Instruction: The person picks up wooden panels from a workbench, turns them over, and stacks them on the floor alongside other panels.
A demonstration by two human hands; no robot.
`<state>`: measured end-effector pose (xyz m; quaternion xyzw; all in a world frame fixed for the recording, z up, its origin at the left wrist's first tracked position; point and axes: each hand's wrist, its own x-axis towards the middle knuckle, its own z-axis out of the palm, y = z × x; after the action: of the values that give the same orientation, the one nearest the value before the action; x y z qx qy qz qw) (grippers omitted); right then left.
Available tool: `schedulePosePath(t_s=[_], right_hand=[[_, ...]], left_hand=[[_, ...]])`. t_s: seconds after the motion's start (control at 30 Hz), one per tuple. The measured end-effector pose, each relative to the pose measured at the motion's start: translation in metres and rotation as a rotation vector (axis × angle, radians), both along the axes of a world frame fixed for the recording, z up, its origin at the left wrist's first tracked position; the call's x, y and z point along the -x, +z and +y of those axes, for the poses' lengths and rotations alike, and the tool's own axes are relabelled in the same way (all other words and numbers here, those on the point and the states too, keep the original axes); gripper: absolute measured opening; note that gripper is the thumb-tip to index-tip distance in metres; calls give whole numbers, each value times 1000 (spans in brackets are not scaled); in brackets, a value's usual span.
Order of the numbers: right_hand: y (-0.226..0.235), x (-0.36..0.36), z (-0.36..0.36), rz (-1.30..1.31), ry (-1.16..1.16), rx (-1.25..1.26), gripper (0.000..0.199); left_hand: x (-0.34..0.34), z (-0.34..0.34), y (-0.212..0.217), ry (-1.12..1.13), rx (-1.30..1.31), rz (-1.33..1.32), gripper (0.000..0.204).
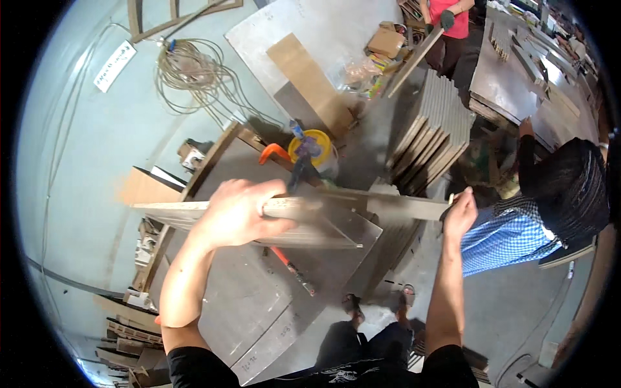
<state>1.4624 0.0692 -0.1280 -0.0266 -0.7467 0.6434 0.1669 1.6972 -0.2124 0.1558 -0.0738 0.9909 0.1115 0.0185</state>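
Note:
My left hand (242, 210) is closed around the edge of a pale wooden board (169, 205), held over a grey worktable (249, 304). The board's right end is smeared by motion. At the right, my right hand (460, 213) is closed on the end of a long, flat, greyish strip (411, 207). That strip reaches left towards the board's end; blur hides its exact kind and whether the two touch. Below the left hand, a tool with a red handle (281, 256) lies on the table. Just beyond the hands are a yellow-rimmed bucket (321, 139) and an orange curved handle (274, 151).
A tall stack of boards (436, 119) stands ahead right. Close on the right is a person in a blue checked garment (511, 242); another in a red top (460, 22) holds a long strip farther off. Coiled cable (187, 71) hangs by the left wall.

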Motion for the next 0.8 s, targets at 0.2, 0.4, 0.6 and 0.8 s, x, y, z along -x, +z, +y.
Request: schedulePosePath(t_s=[0.2, 0.4, 0.6, 0.8], right_hand=[[-67, -69, -24, -225, -32, 316, 48], [-103, -113, -34, -303, 28, 401, 47], [-139, -150, -57, -380, 326, 338, 43], [-89, -159, -58, 137, 381, -136, 39]], left_hand=[[-12, 22, -9, -53, -3, -50, 36], [-25, 30, -19, -80, 8, -66, 34], [-36, 36, -37, -62, 28, -116, 33], [-53, 22, -41, -45, 8, -84, 34]])
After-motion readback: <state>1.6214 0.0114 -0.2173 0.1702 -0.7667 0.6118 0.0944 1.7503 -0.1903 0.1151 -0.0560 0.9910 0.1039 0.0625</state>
